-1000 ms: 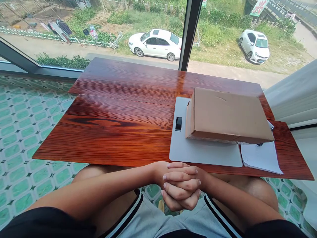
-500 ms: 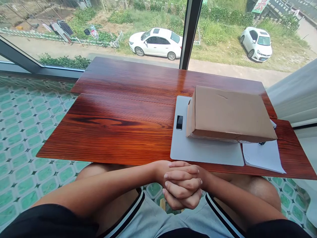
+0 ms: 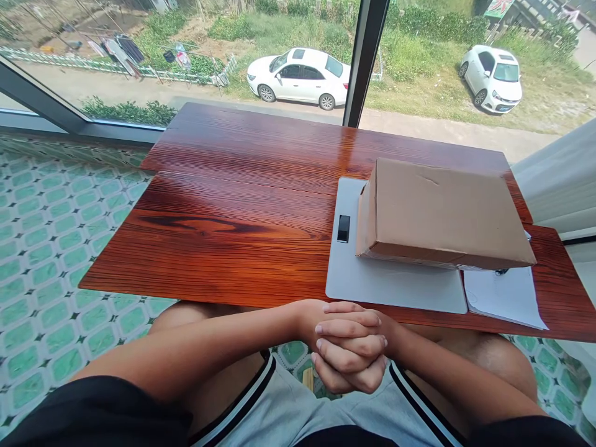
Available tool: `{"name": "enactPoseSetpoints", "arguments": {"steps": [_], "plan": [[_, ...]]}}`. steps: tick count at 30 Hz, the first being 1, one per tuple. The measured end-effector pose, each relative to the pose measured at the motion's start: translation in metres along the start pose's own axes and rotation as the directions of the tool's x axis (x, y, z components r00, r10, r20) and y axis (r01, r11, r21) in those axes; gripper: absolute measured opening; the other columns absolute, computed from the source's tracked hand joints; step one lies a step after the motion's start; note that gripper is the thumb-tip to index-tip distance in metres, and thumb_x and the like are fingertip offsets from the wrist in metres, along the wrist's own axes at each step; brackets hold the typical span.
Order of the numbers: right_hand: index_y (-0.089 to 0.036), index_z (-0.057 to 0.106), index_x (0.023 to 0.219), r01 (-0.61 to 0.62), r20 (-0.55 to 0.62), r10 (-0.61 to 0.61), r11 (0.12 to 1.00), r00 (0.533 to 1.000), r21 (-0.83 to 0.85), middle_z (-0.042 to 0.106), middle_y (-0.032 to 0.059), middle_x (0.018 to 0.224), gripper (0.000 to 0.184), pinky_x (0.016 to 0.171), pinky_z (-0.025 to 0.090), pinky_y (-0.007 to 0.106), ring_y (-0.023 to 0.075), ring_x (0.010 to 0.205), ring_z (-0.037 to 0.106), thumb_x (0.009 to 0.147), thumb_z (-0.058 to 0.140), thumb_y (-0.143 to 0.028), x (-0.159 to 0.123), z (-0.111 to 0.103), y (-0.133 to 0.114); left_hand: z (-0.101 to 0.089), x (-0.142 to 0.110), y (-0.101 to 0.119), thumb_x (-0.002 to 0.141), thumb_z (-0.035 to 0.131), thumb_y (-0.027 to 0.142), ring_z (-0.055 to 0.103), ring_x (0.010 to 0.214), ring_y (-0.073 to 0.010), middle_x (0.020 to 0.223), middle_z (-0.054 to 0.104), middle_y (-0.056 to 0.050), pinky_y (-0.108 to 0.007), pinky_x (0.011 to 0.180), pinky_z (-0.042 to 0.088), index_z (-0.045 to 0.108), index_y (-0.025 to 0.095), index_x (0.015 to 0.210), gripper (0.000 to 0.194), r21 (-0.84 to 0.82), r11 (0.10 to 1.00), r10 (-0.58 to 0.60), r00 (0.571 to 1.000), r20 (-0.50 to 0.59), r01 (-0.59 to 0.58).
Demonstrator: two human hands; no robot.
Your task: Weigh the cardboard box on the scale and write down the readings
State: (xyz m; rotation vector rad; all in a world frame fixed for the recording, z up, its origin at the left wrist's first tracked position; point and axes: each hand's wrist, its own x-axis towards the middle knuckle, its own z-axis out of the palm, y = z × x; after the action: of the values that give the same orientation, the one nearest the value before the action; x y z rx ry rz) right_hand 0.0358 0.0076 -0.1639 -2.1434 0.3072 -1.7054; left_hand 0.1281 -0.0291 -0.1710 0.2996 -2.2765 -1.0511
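Note:
My left hand [image 3: 311, 321] and my right hand [image 3: 385, 328] are clasped in front of me, their fingers interlaced and folded over each other. They rest just past the near edge of the wooden table [image 3: 200, 248], above my lap, and no object shows between them. Closest to them on the table lies a flat, light grey scale-like panel [image 3: 395, 285] with a small dark display [image 3: 343, 228]. A closed brown cardboard box [image 3: 447, 211] sits on it, overhanging its right side.
White paper sheets [image 3: 505, 298] lie at the right, partly under the box, with a small dark item mostly hidden there. A window frame [image 3: 365, 68] stands behind the table, and a pale curtain [image 3: 559, 174] hangs at the right. Green patterned tiles [image 3: 51, 248] cover the floor.
The whole view has shifted slightly, so the table and box appear a little farther right. My hands stay clasped, and nothing on the table has moved.

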Motion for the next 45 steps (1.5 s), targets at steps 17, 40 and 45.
{"name": "enactPoseSetpoints", "arguments": {"steps": [17, 40, 45], "plan": [[-0.029, 0.068, 0.094, 0.009, 0.012, -0.009, 1.000, 1.000, -0.022, 0.067, 0.0073, 0.081, 0.016, 0.062, 0.059, 0.042, 0.0294, 0.073, 0.071, 0.080, 0.073, -0.035, 0.002, -0.001, -0.002, -0.002, -0.002, -0.006, 0.047, 0.079, 0.067, 0.068, 0.095, -0.0325, 0.069, 0.060, -0.008, -0.030, 0.056, 0.059, 0.068, 0.031, 0.056, 0.039, 0.002, 0.991, 0.134, 0.986, 0.097, -0.135], [-0.030, 0.069, 0.096, -0.026, 0.021, 0.025, 0.999, 0.999, 0.022, 0.066, 0.0084, 0.083, 0.015, 0.064, 0.059, 0.042, 0.0306, 0.077, 0.071, 0.083, 0.070, -0.038, 0.000, -0.002, 0.000, -0.006, 0.011, 0.005, 0.051, 0.065, 0.087, 0.071, 0.080, -0.0276, 0.064, 0.062, -0.007, -0.030, 0.054, 0.058, 0.072, 0.033, 0.059, 0.055, -0.001, 0.997, 0.072, 0.997, 0.016, -0.072], [-0.030, 0.069, 0.093, -0.026, 0.017, 0.025, 0.999, 1.000, 0.022, 0.065, 0.0081, 0.082, 0.013, 0.063, 0.059, 0.041, 0.0297, 0.075, 0.071, 0.082, 0.070, -0.036, 0.000, -0.001, -0.001, -0.007, 0.010, 0.000, 0.055, 0.064, 0.088, 0.071, 0.080, -0.0268, 0.067, 0.062, -0.007, -0.030, 0.057, 0.060, 0.073, 0.035, 0.063, 0.054, 0.017, 0.996, 0.083, 0.997, 0.009, -0.083]]}}
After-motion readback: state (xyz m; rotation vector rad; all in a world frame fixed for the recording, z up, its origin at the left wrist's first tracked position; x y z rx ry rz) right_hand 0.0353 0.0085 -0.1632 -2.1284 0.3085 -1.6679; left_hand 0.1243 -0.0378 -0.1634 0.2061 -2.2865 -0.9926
